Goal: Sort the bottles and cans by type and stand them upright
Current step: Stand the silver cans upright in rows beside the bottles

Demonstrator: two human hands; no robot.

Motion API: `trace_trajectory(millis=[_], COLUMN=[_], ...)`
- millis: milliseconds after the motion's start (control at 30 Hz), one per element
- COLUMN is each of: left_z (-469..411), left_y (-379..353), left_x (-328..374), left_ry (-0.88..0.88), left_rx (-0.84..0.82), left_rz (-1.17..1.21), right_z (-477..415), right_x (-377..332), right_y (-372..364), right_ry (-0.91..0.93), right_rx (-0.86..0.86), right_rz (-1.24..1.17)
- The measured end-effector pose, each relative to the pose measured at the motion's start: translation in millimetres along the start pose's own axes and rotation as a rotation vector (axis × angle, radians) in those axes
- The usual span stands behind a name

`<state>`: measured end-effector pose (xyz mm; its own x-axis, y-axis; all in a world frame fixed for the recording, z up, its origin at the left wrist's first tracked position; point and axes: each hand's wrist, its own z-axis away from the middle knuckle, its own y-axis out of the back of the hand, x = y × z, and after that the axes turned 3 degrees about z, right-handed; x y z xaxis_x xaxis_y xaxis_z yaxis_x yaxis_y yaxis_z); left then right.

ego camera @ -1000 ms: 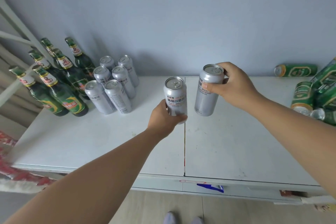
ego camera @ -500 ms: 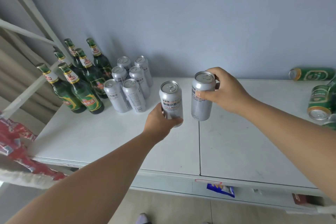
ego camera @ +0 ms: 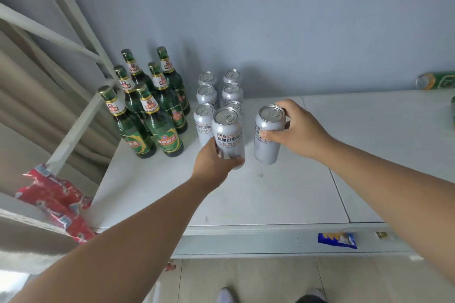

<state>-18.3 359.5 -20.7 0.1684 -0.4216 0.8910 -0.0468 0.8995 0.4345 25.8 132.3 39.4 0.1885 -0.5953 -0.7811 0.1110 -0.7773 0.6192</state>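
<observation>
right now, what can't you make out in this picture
All head view:
- Hidden: one standing silver can, mostly behind the held can in the left hand.
- Hidden: the held can's base, under fingers; table contact unclear.
- Cut off: green can, by the right edge.
- Blurred: red packaging print.

I am gripping the first silver can (ego camera: 227, 135) low on its body with my left hand (ego camera: 214, 162), holding it upright just in front of the standing silver cans (ego camera: 206, 96), which number six, in two rows. My right hand (ego camera: 295, 130) is pinching the second silver can (ego camera: 268, 135) near its top rim, upright, just beside the first without touching it. Six green bottles (ego camera: 147, 118) are standing left of the cans on the white tabletop (ego camera: 270, 199). A green can (ego camera: 435, 80) is lying on its side far right, by the blue wall.
</observation>
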Motion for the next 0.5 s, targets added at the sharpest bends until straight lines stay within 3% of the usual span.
trace_trajectory(millis=[500], left_z=[-6.0], left_y=[48.1], left_x=[-65.1], left_ry=[0.101], left_rx=[-0.038], left_rz=[-0.010], right_z=[-20.4], right_x=[-23.0], right_y=[-68.6], right_ry=[-0.023], right_rx=[-0.231], right_rz=[0.094])
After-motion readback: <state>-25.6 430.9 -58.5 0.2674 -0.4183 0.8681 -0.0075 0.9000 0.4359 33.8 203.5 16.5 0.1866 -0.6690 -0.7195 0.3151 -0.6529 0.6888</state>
